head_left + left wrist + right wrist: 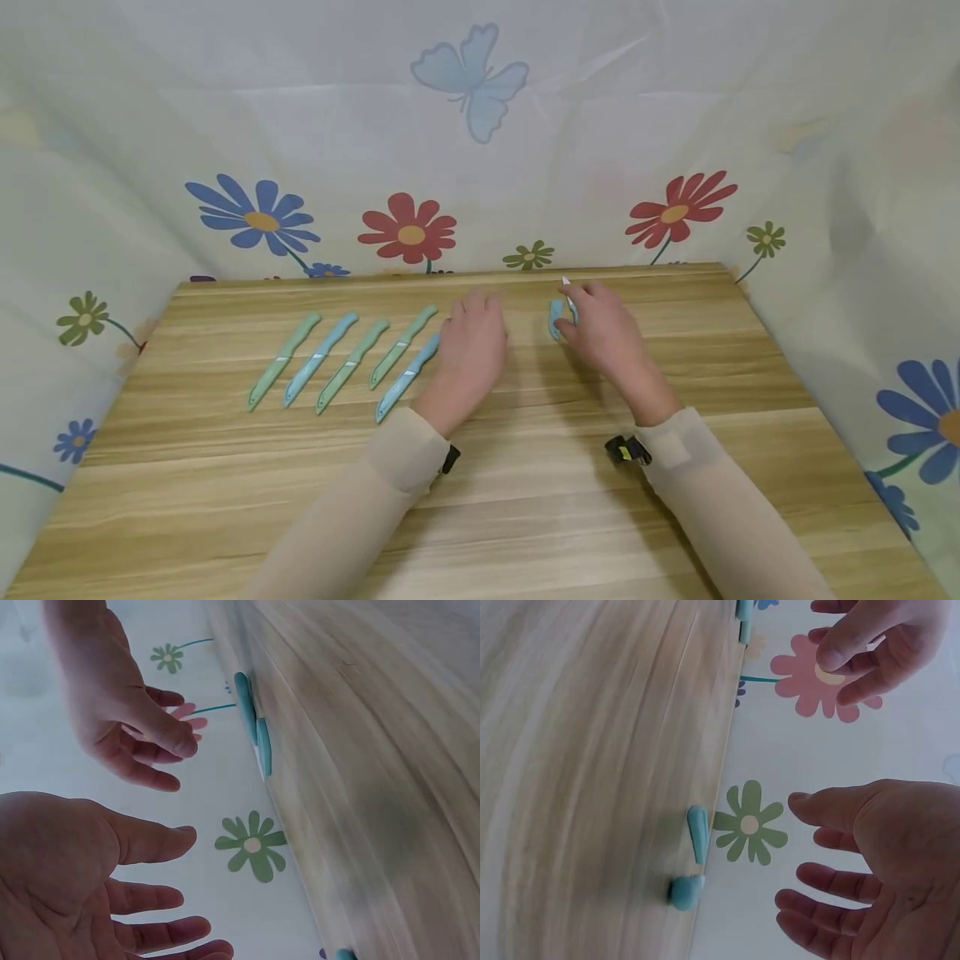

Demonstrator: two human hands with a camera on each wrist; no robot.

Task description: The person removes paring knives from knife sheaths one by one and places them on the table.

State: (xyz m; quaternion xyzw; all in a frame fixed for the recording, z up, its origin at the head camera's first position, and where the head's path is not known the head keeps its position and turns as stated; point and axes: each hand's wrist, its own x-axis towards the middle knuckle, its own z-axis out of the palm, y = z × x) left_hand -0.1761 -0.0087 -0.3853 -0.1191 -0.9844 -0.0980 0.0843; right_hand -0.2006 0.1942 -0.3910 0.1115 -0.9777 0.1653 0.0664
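A small knife (566, 286) with a white blade and blue handle lies unsheathed near the table's back edge. Its light-blue sheath (555, 320) is just left of it. My right hand (606, 332) hovers over both and hides part of the handle; the right wrist view shows its relaxed fingers apart from the handle (684, 892). Over the table to the left is my left hand (474, 343), fingers loosely extended and holding nothing. It overlaps the handle end of a sheathed blue knife (405, 382) in the head view.
Left of the hands, several sheathed knives lie in a slanted row, among them a green knife (283, 362) and a blue knife (321, 360). The wooden table (525, 517) meets a flower-printed sheet (315, 108) along its back edge.
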